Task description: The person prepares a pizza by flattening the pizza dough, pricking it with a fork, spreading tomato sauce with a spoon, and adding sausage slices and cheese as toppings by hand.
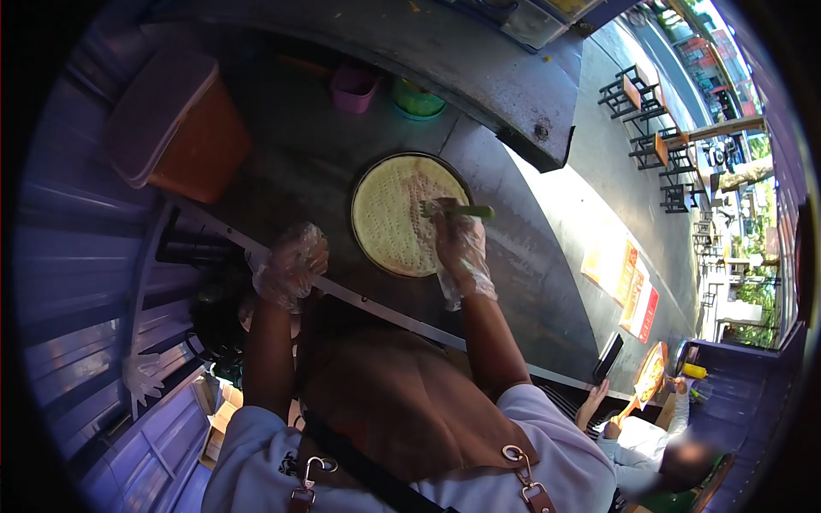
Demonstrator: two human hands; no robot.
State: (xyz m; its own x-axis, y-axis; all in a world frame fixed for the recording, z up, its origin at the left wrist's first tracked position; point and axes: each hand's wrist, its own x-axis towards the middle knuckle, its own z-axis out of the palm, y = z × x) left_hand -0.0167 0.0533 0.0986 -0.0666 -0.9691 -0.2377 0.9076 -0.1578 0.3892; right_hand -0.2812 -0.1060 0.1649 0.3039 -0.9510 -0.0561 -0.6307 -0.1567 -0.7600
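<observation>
A round, pale dough base with small dents all over lies in a dark round pan on the metal counter. My right hand, in a clear plastic glove, grips a green-handled brush whose bristles touch the right part of the dough. Reddish-brown smears mark the dough around the brush. My left hand, also in a clear glove, is held left of the pan near the counter's front edge. Its fingers are curled in, and whether anything is inside them is hidden.
An orange-brown lidded bin stands at the left. Pink and green containers sit beneath the raised shelf. Printed signs lie on the counter's right side. Another person holds a pizza on a board at the lower right.
</observation>
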